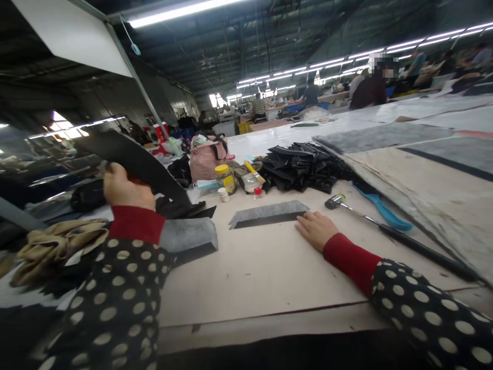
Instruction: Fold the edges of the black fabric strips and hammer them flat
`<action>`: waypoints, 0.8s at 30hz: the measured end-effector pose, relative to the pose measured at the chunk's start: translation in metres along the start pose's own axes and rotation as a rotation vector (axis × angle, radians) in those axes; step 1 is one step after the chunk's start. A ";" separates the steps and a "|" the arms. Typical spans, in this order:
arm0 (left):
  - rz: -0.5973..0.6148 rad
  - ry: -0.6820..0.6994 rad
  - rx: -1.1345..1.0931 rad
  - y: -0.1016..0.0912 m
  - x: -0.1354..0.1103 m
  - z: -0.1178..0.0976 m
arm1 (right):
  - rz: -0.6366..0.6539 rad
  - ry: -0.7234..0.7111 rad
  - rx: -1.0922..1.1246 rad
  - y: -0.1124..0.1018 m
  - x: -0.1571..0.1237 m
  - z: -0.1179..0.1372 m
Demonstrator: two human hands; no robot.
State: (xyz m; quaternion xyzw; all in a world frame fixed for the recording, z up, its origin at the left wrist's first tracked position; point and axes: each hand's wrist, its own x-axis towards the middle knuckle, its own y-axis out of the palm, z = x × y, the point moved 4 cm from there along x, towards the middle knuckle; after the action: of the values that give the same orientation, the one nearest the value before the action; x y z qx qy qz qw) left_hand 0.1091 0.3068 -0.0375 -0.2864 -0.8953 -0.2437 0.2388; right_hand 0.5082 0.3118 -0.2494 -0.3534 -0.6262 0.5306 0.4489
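Observation:
My left hand (129, 189) is raised at the left, its fingers closed on a large curved black sheet piece (136, 159), perhaps leather or fabric. My right hand (318, 230) lies flat with fingers stretched out, its fingertips at the right end of a grey piece with a black edge (269, 213) on the pale work board (246, 277). Another grey piece with a black edge (192, 236) lies below my left hand, partly covered by my sleeve. Behind the flat piece is a heap of black cut pieces (298, 167).
To the right lie a hammer (377, 223) and a blue curved tool (389, 211). Farther back stand a yellow-lidded jar (225, 180), a small white bottle (223, 195), a yellow-handled brush (254, 172) and a pink bag (208, 159). Several people are in the background.

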 end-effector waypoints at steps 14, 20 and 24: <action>1.518 0.183 0.217 0.040 -0.295 -0.004 | -0.196 0.217 0.465 0.010 -0.001 -0.055; 1.594 0.258 0.260 0.039 -0.276 -0.011 | -0.136 0.170 0.498 0.008 -0.002 -0.074; 1.471 0.243 0.336 0.034 -0.218 0.009 | -0.077 0.118 0.465 -0.026 0.009 -0.087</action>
State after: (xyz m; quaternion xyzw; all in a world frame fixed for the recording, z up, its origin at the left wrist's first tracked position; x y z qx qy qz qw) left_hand 0.2850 0.2498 -0.1578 -0.7399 -0.4666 0.0875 0.4767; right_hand 0.5874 0.3455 -0.2188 -0.2468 -0.4730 0.6214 0.5738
